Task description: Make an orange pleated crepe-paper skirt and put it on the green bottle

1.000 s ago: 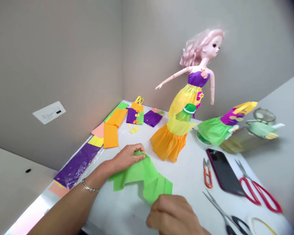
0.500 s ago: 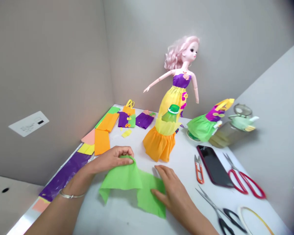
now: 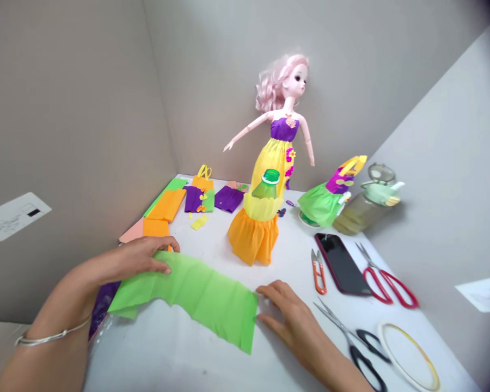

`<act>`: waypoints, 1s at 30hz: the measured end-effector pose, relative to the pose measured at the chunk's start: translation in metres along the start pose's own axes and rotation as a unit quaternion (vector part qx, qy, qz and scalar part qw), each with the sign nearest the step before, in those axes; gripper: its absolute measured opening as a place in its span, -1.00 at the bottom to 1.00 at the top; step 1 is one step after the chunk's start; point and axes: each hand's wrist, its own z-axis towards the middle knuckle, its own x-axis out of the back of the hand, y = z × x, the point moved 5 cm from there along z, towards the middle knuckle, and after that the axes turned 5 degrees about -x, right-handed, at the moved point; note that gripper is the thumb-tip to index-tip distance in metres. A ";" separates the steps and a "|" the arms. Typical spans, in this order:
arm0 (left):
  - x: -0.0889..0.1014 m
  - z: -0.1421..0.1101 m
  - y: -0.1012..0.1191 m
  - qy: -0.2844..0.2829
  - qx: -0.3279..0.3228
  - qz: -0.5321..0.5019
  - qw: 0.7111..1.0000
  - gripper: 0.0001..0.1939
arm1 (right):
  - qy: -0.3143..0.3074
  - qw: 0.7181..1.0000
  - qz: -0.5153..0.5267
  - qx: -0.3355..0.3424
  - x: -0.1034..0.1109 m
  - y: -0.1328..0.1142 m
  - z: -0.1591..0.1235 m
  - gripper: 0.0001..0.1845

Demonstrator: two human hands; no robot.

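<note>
Sheet [image 3: 204, 288] before bottle [image 3: 264, 190], doll [image 3: 278, 142] behind, phone [image 3: 342, 265] right

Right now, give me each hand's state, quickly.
Left hand: closed on the upper edge of the light-green strip.
Right hand: open, thumb and fingers apart at the strip's right end; whether it touches cannot be told.

The left forearm [image 3: 67, 296] bore a slim silver-coloured bracelet [image 3: 51, 338], rounded in form, with a small raised detail along its band. Forward of the bracelet, the left hand [image 3: 149, 255] was bare. Right of the bracelet, the right hand [image 3: 292, 316] and right forearm [image 3: 330, 362] were uncovered.
</note>
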 end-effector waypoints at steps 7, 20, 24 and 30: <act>-0.006 0.007 -0.009 -0.047 0.011 0.003 0.999 -0.60 | -0.133 0.979 -0.083 0.131 -0.010 -0.042 -0.003 -0.46; -0.032 0.004 -0.014 -0.097 0.013 -0.042 0.994 -0.60 | 0.015 0.979 -0.161 0.121 0.013 0.012 -0.026 -0.63; -0.058 0.004 0.002 -0.102 0.008 -0.065 0.993 -0.60 | 0.061 0.976 -0.182 0.104 0.023 0.033 -0.030 -0.58; -0.073 -0.002 0.012 -0.014 -0.003 0.001 1.000 -0.69 | 0.085 0.976 -0.186 0.068 0.028 0.055 -0.035 -0.53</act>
